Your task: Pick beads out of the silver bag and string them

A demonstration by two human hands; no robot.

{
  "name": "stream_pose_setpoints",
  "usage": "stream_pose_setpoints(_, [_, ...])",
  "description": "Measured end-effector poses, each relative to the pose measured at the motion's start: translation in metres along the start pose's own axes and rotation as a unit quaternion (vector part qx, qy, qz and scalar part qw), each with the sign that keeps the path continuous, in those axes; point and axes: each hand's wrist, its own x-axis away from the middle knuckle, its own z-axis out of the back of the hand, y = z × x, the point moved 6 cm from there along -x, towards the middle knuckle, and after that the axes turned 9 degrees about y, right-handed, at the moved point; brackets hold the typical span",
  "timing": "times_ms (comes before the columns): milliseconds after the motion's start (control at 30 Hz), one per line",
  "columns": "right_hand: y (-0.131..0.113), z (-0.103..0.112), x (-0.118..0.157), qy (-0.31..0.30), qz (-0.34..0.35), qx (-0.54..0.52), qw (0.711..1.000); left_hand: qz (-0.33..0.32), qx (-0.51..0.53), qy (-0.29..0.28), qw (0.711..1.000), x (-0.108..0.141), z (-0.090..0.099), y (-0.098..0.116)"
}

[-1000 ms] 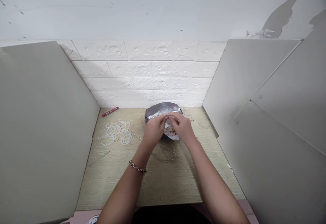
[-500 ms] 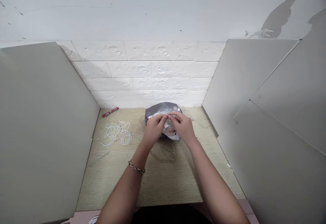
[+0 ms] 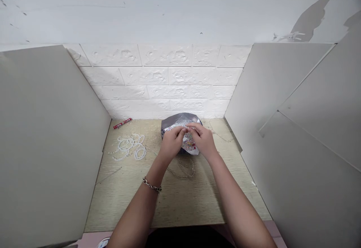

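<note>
Left hand: fingers pinched together at the tips, close against the right's;
Right hand: fingers pressed together too; what they pinch (too tiny to make out) I cannot tell;
Silver-lined bag: under and just beyond the fingers; small mixed beads inside;
Clear bead strand: looped on the surface, nearer the person than the fingers;
White bead strands: coiled left of the fingers.

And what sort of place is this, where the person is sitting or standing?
Probably a small craft workstation: grey panels stand on both sides of a tabletop, where white bead-like strands lie loose near a shiny silver bag holding small colourful pieces.
</note>
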Motion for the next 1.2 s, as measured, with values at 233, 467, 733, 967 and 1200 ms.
stream_pose_setpoints(233, [-0.0016,-0.0003,0.0002,-0.004,0.005,0.001,1.0,-0.004,-0.021,0.002,1.0,0.0002,-0.0004,-0.0007])
stream_pose_setpoints(467, [0.0012,-0.0019,0.0004,-0.013,0.009,0.023,1.0,-0.023,-0.059,-0.007,0.998,0.0003,0.0,0.0005])
stream_pose_setpoints(733, [0.0017,-0.0017,0.0005,-0.023,0.008,0.04,0.999,-0.03,-0.08,-0.011,0.996,0.0004,-0.0007,-0.001])
stream_pose_setpoints(967, [-0.0017,-0.0029,0.0011,-0.031,0.02,0.064,0.997,-0.016,-0.049,-0.001,0.999,0.0,0.0008,-0.0007])
stream_pose_setpoints(1200, [-0.0064,-0.0058,0.0045,-0.047,0.019,0.088,0.995,0.007,-0.016,-0.022,1.0,-0.0003,-0.0004,-0.0022])
